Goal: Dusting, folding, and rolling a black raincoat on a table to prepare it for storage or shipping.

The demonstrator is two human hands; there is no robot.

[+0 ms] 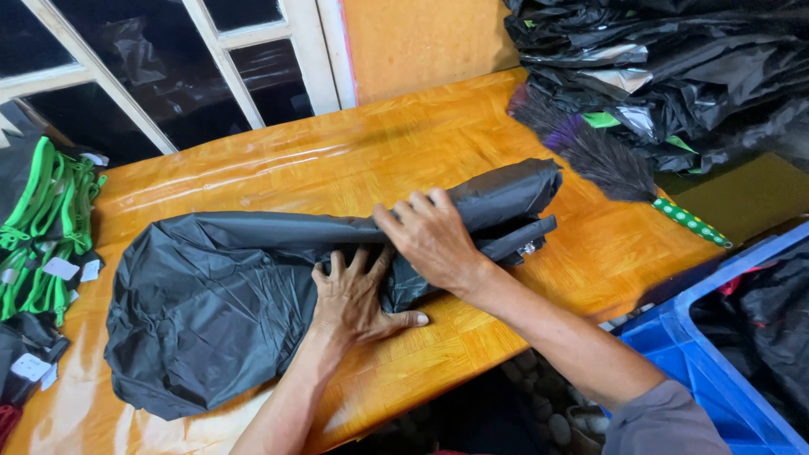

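A black fabric bag (pixel 211 295) lies spread on the orange wooden table (pixel 354 160), its right end rolled into a narrow bundle (pixel 506 194) with a strap and small metal buckle. My left hand (pixel 358 299) presses flat on the fabric near the table's front edge, fingers spread. Just above it, my right hand (pixel 434 236) curls over the rolled part, gripping the cloth.
Black-and-green strapped items with white tags (pixel 46 227) pile at the left edge. A heap of black plastic bags (pixel 674 76) fills the back right, with a feather duster (pixel 607 160) in front of it. A blue plastic crate (pixel 716 354) stands at the right. A window is behind.
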